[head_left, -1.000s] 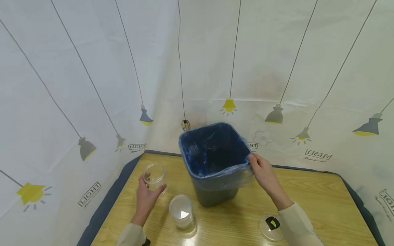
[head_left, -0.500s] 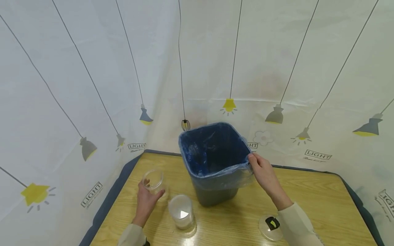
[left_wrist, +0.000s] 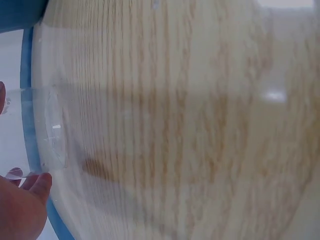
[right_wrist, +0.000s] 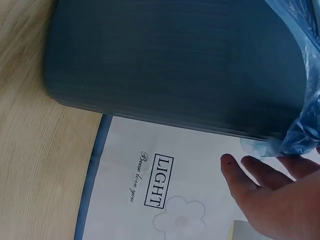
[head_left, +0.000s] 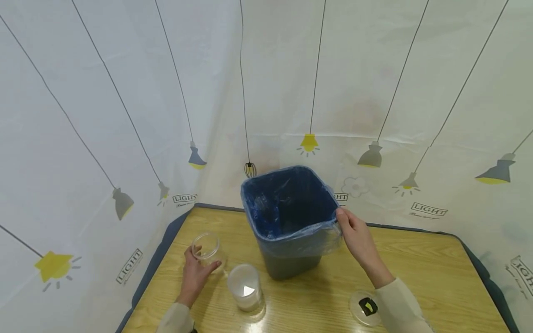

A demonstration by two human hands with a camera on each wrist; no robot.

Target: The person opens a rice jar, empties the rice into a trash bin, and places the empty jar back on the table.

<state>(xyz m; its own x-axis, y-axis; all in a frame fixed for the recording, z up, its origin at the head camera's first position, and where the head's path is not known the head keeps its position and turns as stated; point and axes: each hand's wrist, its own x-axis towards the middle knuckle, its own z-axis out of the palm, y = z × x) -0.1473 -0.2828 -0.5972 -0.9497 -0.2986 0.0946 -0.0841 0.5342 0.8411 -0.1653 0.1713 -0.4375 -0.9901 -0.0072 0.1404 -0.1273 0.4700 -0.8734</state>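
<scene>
Gripping cup [head_left: 210,254] in left hand [head_left: 195,274], maybe touching bench [head_left: 420,263]; pinching liner [head_left: 310,240] in right hand [head_left: 360,239], at right corner of bin [head_left: 293,267].

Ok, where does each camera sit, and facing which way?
Head: worn on the head, facing forward and down over the bin and table; left hand and right hand show.
Left wrist: on that wrist, facing the held clear jar and table; part of the left hand shows.
Right wrist: on that wrist, facing the bin's side; part of the right hand shows.
Head and right wrist share the liner.
</scene>
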